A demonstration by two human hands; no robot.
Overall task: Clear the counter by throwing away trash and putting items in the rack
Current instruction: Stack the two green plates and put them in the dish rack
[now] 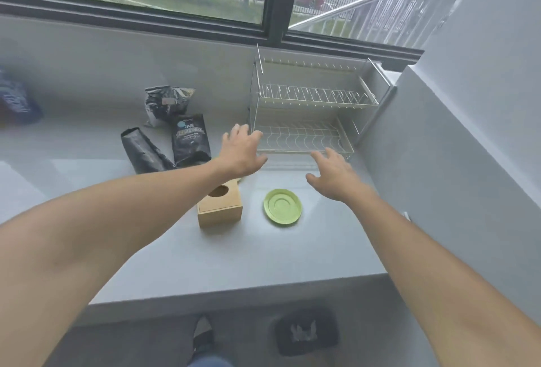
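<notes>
A: What colour is the round ridged saucer (282, 206) just below the right hand (333, 174)?

B: Light green all over, with raised rings in the same green. The square wooden tissue box (220, 207) under the left hand's (241, 151) wrist is pale tan, its round hole darker brown.

A: And the foil bags left of that hand?

B: Black. The upright coffee bag (191, 139) has white lettering and a small blue circle; the lying bag (145, 151) is plain black; the crumpled one (167, 104) is black with silvery creases.

A: The two-tier wire dish rack (310, 111) beyond the fingers?

B: Silver-white wire on a pale grey counter (234, 261).
</notes>
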